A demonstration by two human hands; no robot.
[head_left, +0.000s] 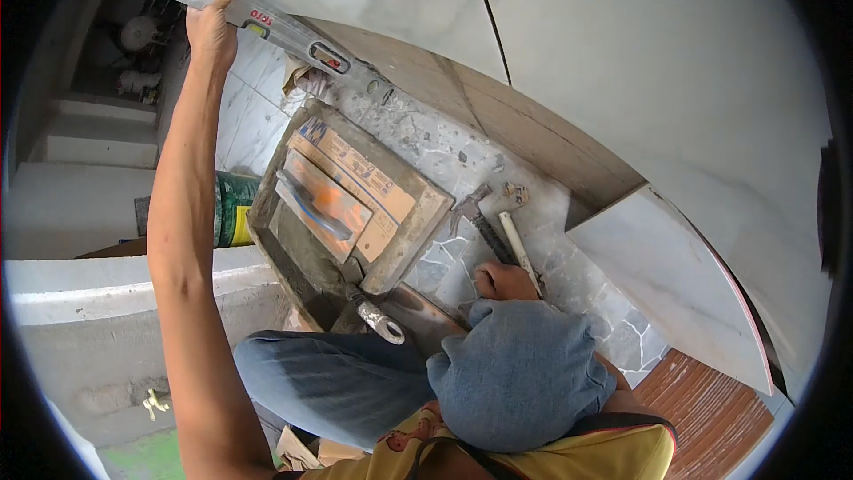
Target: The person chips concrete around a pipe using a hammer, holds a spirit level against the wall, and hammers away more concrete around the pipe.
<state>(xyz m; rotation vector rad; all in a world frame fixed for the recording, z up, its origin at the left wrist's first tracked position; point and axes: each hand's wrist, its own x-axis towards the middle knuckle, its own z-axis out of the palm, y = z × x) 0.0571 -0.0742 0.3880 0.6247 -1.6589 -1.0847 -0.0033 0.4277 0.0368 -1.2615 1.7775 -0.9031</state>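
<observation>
My left hand point(211, 25) grips the edge of a long silver spirit level point(289, 33) at the upper left. The level lies slantwise along the top edge of a large pale marble-look tile. Low beside my bent knee, my right hand point(505, 282) is curled at the handle end of a hammer point(487, 229); the knee hides part of that hand. A tool with a whitish handle point(518, 244) lies right beside it. On a mortar tub point(431, 227) rest a cardboard piece point(382, 191) and a flat trowel point(315, 204). Another trowel's worn handle point(375, 316) sticks out of the tub.
The large tile point(622, 44) fills the upper right, with a smaller tile panel point(671, 276) below it. A green bucket point(233, 209) stands left of the tub. Mortar crumbs lie on the grey patterned floor point(435, 138). A tap point(155, 404) projects at lower left.
</observation>
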